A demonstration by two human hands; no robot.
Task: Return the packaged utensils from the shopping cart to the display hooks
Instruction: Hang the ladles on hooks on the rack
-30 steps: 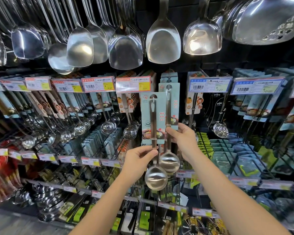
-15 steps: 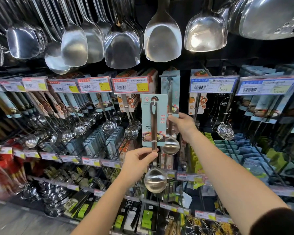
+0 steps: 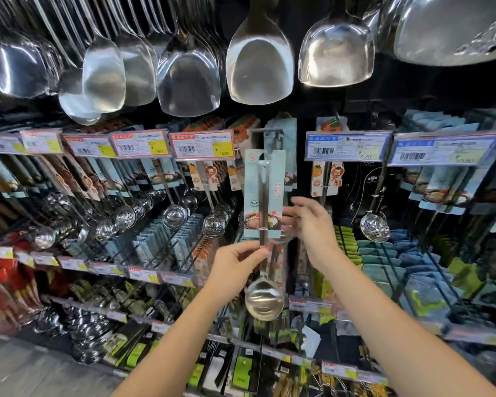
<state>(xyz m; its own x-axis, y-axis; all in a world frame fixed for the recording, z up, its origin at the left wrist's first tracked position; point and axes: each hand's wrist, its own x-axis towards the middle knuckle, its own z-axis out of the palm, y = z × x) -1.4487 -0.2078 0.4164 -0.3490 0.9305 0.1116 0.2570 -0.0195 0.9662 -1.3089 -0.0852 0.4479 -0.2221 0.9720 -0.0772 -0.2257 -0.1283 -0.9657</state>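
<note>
- Far to the left of the packaged ladle [image 3: 264, 224], rows of small shiny ladles [image 3: 121, 217] hang on hooks under red price tags [image 3: 202, 145].
- Up and to the left of the packaged ladle, big silver spatulas [image 3: 188, 78] hang in a row along the top.
- The left hand [image 3: 236, 260] pinches the handle of the packaged ladle just under its card. The thumb and fingers are closed on it.
- The packaged ladle stands upright in front of the rack. Its light blue card is at the top and its round silver bowl hangs at the bottom, below the left hand.
- Right behind the top of the packaged ladle, another blue pack [image 3: 281, 156] hangs on a display hook [image 3: 267, 129].
- The right hand [image 3: 312, 224] is just to the right of the packaged ladle's card. Its fingers are spread loose and hold nothing.
- Farther right of the packaged ladle, a strainer spoon [image 3: 374, 226] with holes hangs under blue price tags [image 3: 347, 146].
</note>
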